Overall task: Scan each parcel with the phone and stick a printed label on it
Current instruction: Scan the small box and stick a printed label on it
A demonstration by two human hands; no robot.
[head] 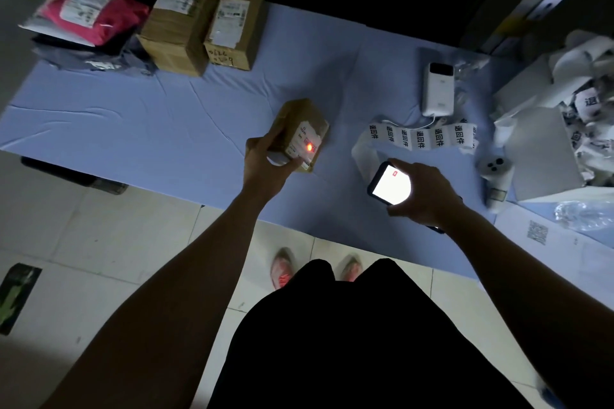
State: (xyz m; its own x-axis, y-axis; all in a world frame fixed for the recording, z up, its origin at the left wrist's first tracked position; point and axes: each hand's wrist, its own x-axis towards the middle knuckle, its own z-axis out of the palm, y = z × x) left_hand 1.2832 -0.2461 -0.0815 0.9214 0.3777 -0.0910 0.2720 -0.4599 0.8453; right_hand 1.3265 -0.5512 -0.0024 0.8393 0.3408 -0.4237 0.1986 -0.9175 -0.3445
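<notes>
My left hand [265, 164] grips a small brown cardboard parcel [299, 133] just above the blue table [166, 129], near its front edge. A red scan dot glows on the parcel's white shipping label. My right hand [420, 194] holds a black phone [388, 183] with a bright white screen, to the right of the parcel and apart from it. Behind the phone, a strip of printed labels [418, 136] with black characters lies across the table.
Two taped cardboard boxes [179, 23] [234, 28] and a red bag parcel [93, 15] on grey bags sit at the table's far left. A white power bank [438, 90], a white handheld device [496, 176] and a box of label scraps [564, 129] crowd the right side.
</notes>
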